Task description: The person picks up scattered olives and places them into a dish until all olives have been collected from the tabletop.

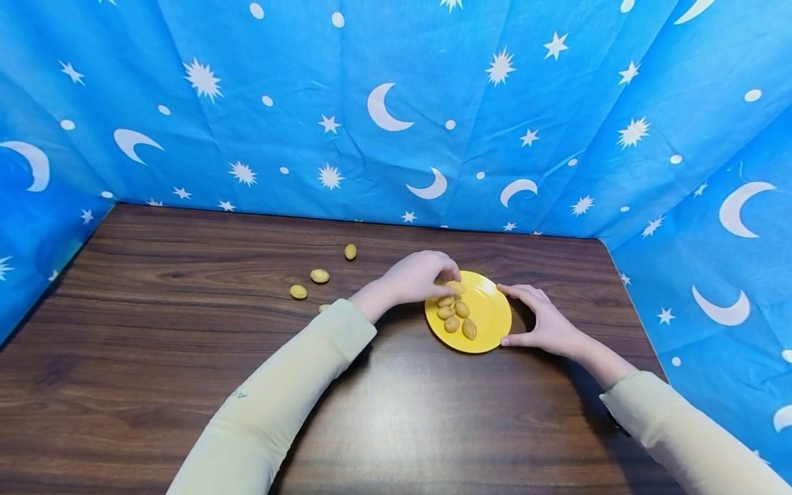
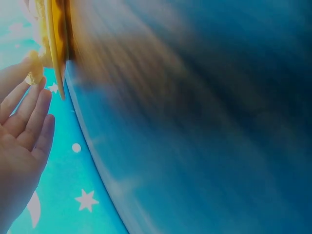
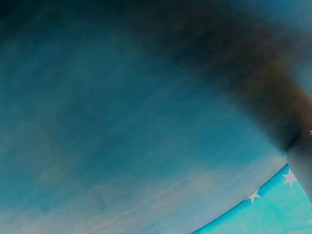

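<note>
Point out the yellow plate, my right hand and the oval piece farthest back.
Yellow plate (image 1: 493,313), head view: bare right side.
Right hand (image 1: 549,326), head view: middle of hand.
Farthest oval piece (image 1: 350,251), head view: its middle.

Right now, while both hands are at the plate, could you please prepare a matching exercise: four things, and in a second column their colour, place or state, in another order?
1. left hand
2. plate
3. curtain
4. right hand

A. blue with white moons and stars
B. spread at the plate's edge
C. pinching a nut
D. round and yellow, on the table

Pairs: 1-C, 2-D, 3-A, 4-B
</note>
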`<action>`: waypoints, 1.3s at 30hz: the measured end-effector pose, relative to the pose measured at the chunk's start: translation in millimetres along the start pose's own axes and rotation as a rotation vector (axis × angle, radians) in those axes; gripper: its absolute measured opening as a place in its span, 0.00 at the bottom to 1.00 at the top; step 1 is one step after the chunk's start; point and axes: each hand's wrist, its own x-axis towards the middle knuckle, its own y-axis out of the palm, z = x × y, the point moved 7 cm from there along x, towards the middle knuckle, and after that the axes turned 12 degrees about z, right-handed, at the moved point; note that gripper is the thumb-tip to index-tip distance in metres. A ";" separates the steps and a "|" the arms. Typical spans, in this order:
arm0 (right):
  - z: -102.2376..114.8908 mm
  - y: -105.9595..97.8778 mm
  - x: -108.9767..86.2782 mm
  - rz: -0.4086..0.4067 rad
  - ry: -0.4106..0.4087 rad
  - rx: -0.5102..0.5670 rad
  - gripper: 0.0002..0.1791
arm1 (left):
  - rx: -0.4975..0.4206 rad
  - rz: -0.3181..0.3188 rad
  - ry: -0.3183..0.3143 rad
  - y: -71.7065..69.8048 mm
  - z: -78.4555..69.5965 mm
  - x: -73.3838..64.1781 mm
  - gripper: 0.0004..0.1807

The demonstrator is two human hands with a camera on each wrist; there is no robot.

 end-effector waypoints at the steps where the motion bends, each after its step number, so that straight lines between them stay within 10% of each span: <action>1: 0.0 0.1 -0.2 -0.002 0.000 0.000 0.52 | -0.001 0.004 -0.001 1.2 -0.3 1.3 0.11; 39: -1.4 0.8 -0.5 0.008 0.027 -0.008 0.52 | -0.050 0.016 -0.050 7.2 -2.0 8.2 0.11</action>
